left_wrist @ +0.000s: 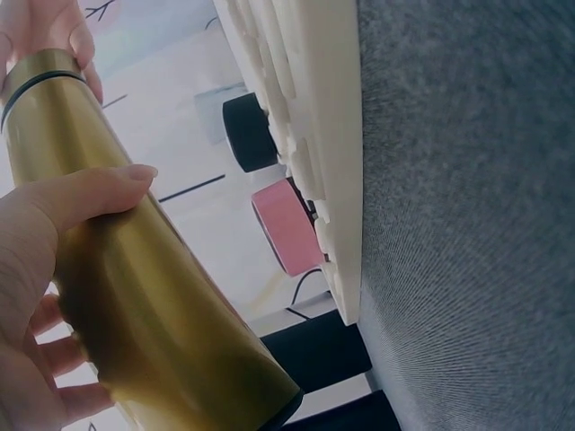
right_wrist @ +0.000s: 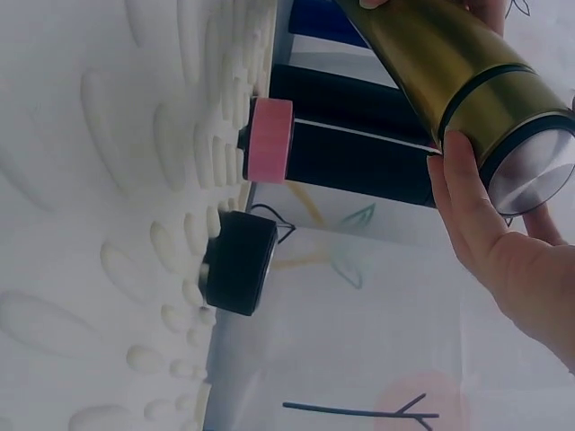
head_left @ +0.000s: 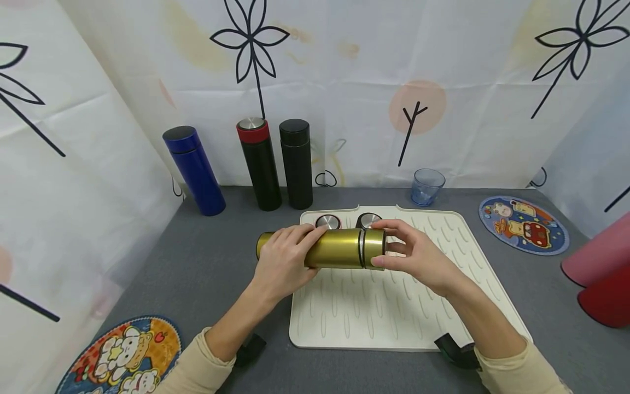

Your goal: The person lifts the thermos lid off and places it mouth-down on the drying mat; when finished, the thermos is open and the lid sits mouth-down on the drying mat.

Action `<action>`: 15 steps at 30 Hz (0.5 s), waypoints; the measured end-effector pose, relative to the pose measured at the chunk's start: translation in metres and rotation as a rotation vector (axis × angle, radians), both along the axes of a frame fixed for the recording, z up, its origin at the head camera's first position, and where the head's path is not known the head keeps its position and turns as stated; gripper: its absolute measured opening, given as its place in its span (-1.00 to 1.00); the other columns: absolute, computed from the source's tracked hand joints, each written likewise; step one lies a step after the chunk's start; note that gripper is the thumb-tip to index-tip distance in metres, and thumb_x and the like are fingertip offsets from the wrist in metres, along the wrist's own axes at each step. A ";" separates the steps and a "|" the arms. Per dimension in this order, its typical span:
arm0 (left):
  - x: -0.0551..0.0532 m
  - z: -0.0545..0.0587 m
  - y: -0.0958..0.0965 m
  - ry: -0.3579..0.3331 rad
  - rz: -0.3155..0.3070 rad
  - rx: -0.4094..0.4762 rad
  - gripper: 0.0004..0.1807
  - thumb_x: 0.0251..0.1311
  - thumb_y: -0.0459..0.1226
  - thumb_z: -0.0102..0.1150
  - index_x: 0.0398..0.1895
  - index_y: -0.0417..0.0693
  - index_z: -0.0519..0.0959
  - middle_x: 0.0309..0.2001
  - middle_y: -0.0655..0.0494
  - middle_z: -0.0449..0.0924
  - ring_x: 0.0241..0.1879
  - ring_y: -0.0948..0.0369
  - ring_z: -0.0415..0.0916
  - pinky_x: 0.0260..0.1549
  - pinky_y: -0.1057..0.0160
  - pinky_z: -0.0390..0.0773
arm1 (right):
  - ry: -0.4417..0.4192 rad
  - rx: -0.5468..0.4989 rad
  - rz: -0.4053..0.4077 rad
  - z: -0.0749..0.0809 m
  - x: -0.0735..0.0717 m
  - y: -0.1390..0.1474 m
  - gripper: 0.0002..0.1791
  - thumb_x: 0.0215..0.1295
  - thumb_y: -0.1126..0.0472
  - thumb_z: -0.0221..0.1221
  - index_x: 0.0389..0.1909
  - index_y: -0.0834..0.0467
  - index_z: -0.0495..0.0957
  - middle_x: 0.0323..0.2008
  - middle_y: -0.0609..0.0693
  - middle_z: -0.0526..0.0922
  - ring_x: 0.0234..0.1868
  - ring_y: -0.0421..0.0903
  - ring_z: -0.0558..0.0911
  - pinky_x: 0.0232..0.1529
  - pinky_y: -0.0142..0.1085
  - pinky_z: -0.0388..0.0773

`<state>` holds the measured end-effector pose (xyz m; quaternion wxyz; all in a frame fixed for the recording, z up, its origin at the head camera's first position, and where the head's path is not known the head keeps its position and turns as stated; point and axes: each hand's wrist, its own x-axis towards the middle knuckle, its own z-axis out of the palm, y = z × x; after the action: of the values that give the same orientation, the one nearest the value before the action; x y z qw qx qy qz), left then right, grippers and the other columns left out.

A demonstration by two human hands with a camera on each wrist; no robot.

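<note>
A gold thermos flask [head_left: 336, 249] lies sideways in the air over the cream drying mat [head_left: 374, 306]. My left hand [head_left: 290, 254] grips its body, with the thumb [left_wrist: 108, 193] across the near side in the left wrist view. At the other end, my right hand [head_left: 413, 254] holds the lid [right_wrist: 508, 112] between fingers and thumb; its silver top faces the right palm. A thin dark ring shows between lid and body. Behind the flask, a pink lid [left_wrist: 287, 226] and a black lid [right_wrist: 241, 263] stand on the mat.
Blue [head_left: 194, 169], red-topped black [head_left: 259, 164] and all-black [head_left: 297, 164] flasks stand along the back. A blue glass [head_left: 427, 187] sits behind the mat. Round coasters lie right [head_left: 524, 225] and front left [head_left: 128, 358]. Pink [head_left: 600, 249] and red [head_left: 607, 298] cylinders stand at the right edge.
</note>
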<state>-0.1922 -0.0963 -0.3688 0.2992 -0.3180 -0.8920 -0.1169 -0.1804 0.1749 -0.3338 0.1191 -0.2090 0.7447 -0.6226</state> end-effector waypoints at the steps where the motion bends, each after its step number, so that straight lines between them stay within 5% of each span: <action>1: 0.000 0.000 0.000 0.000 -0.001 0.000 -0.20 -0.36 -0.21 0.56 0.16 0.01 0.52 -0.02 0.01 0.54 -0.07 0.01 0.53 -0.05 0.04 0.50 | 0.016 0.006 0.001 0.000 0.000 0.001 -0.35 0.14 0.36 0.31 0.25 0.27 0.29 0.18 0.26 0.29 0.07 0.19 0.47 -0.13 -0.20 0.57; 7: 0.000 0.002 -0.001 -0.015 -0.004 -0.007 -0.18 -0.35 -0.19 0.56 0.17 0.02 0.51 -0.02 0.02 0.54 -0.06 0.01 0.53 -0.06 0.04 0.51 | 0.140 0.031 0.037 -0.004 -0.002 0.004 -0.35 0.05 0.43 0.36 0.19 0.24 0.35 0.18 0.17 0.31 0.09 0.20 0.45 -0.05 -0.19 0.55; 15: 0.001 0.004 -0.002 -0.044 -0.004 -0.006 -0.17 -0.35 -0.16 0.56 0.19 0.03 0.50 -0.01 0.03 0.55 -0.05 0.02 0.53 -0.09 0.04 0.53 | 0.381 0.113 0.049 -0.003 -0.002 0.006 -0.35 -0.02 0.46 0.39 0.15 0.18 0.42 0.20 0.10 0.37 0.20 -0.09 0.39 0.07 -0.30 0.46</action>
<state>-0.1914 -0.0988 -0.3652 0.2780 -0.3182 -0.8981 -0.1218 -0.1822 0.1806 -0.3371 0.0025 -0.3342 0.7822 -0.5259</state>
